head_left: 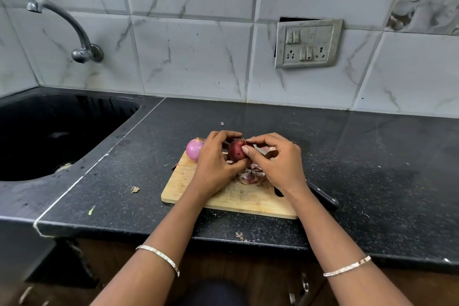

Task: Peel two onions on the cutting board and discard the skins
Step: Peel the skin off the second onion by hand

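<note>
A dark red onion (236,152) with its skin on is held just above the wooden cutting board (231,200). My left hand (215,164) grips it from the left and below. My right hand (278,160) pinches the skin at the onion's top end with thumb and forefinger. A peeled, pale pink onion (195,148) lies at the board's far left corner, partly hidden behind my left hand. A heap of loose onion skins (249,174) lies on the board under my hands.
A black-handled knife (323,195) lies along the board's right side, mostly under my right forearm. A black sink (57,136) with a tap (74,32) is at the left. Small skin scraps (134,189) dot the black counter. Tiled wall with a socket plate (308,43) behind.
</note>
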Action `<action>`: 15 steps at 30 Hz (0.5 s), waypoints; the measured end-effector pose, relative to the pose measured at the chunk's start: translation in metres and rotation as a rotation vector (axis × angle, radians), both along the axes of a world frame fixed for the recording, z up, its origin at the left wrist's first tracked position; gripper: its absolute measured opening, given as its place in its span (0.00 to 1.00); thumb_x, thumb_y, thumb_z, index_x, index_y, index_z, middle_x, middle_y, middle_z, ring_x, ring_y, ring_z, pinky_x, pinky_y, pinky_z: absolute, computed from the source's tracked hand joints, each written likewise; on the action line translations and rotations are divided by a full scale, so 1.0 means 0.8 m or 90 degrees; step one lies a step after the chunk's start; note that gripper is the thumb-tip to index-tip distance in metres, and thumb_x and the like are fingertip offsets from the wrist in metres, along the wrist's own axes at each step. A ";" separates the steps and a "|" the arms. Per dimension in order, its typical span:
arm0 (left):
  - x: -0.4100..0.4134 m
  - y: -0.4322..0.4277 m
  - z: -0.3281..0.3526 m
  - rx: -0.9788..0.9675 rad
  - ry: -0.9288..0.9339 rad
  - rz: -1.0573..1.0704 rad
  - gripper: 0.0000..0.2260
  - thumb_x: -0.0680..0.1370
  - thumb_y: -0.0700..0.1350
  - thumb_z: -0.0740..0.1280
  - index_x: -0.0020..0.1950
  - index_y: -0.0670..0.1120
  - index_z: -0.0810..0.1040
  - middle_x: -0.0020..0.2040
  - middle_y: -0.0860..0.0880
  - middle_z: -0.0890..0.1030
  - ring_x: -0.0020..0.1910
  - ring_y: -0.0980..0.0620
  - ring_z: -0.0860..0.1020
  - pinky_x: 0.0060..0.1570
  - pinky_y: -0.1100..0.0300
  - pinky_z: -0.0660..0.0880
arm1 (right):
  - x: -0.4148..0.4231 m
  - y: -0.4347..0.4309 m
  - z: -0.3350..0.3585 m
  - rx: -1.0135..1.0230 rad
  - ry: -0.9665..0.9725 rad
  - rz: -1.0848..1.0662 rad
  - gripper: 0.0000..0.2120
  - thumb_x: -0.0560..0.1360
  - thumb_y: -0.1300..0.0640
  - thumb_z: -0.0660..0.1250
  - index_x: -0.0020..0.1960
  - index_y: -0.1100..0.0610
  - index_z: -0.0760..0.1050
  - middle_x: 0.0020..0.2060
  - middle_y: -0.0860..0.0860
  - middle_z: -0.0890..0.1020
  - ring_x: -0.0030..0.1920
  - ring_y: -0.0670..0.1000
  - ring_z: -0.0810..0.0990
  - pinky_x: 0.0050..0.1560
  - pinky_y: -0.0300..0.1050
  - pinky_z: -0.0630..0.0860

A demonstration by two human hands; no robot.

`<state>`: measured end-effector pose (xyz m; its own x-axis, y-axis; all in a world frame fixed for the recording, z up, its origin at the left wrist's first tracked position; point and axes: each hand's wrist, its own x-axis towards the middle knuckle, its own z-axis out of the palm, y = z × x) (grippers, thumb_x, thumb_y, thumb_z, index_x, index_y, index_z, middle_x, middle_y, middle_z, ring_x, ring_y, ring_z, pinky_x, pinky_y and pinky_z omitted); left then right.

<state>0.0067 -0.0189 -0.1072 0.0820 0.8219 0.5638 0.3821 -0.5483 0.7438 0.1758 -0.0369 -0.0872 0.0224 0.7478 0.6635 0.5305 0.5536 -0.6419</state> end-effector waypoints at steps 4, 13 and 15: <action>0.001 0.001 -0.001 0.016 0.020 0.009 0.24 0.67 0.48 0.79 0.62 0.51 0.80 0.56 0.55 0.75 0.53 0.60 0.78 0.54 0.54 0.81 | -0.001 0.003 -0.004 0.038 0.006 -0.005 0.05 0.71 0.55 0.80 0.46 0.51 0.87 0.42 0.41 0.85 0.47 0.43 0.83 0.51 0.38 0.77; 0.000 0.001 0.000 0.013 0.029 0.020 0.22 0.67 0.46 0.81 0.60 0.51 0.82 0.55 0.52 0.76 0.53 0.58 0.78 0.52 0.55 0.82 | -0.002 0.006 -0.006 0.068 -0.036 -0.030 0.01 0.73 0.57 0.77 0.45 0.53 0.85 0.41 0.42 0.84 0.47 0.44 0.80 0.50 0.45 0.77; 0.001 0.001 0.001 0.014 0.027 0.020 0.22 0.67 0.47 0.81 0.60 0.52 0.82 0.54 0.52 0.76 0.53 0.58 0.79 0.51 0.55 0.82 | -0.002 0.008 -0.006 0.061 -0.046 -0.022 0.01 0.75 0.57 0.75 0.46 0.54 0.84 0.42 0.43 0.83 0.47 0.45 0.80 0.49 0.45 0.77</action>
<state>0.0073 -0.0178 -0.1068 0.0804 0.8122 0.5778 0.4297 -0.5513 0.7152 0.1744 -0.0308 -0.0920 -0.0036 0.6806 0.7327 0.5934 0.5912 -0.5462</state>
